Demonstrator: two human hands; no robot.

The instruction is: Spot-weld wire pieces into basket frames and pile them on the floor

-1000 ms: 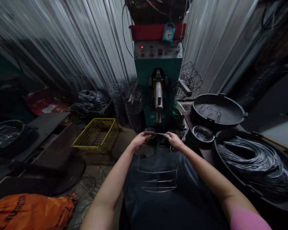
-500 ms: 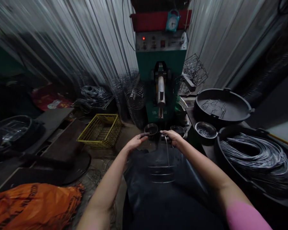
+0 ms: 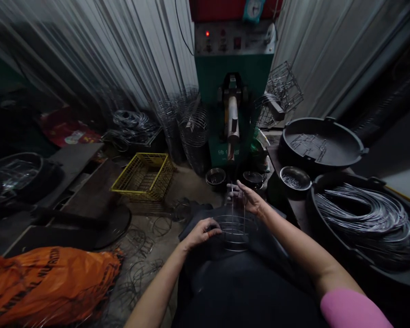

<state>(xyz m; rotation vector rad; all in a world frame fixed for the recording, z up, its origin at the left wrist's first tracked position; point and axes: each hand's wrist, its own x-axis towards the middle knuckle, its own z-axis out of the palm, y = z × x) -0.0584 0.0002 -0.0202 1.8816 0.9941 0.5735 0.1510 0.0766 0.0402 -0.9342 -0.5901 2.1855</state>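
A round wire frame (image 3: 237,249) of thin metal rings and upright rods rests over the dark apron (image 3: 225,282) on my lap. Its rings look faint and blurred. My left hand (image 3: 205,231), fingers curled, grips the left side of the rings. My right hand (image 3: 250,199) is higher up, holding the upright rods between thumb and darkened fingers. Just beyond my hands stand two small dark bowls, a left bowl (image 3: 216,176) and a right bowl (image 3: 253,178). Above them juts the metal arm (image 3: 232,120) of a green machine (image 3: 212,73).
At left are a yellow wire basket (image 3: 141,196) and an orange sack (image 3: 54,284); loose wire pieces (image 3: 136,273) litter the floor. On my right are a large black pan (image 3: 323,143), a small bowl of metal bits (image 3: 294,178) and a tub with coiled wire (image 3: 369,214).
My left hand has come down and nearer to me, onto the rings. The wire frame has shifted slightly up, with my right hand still at its rods. The view has tilted downward.
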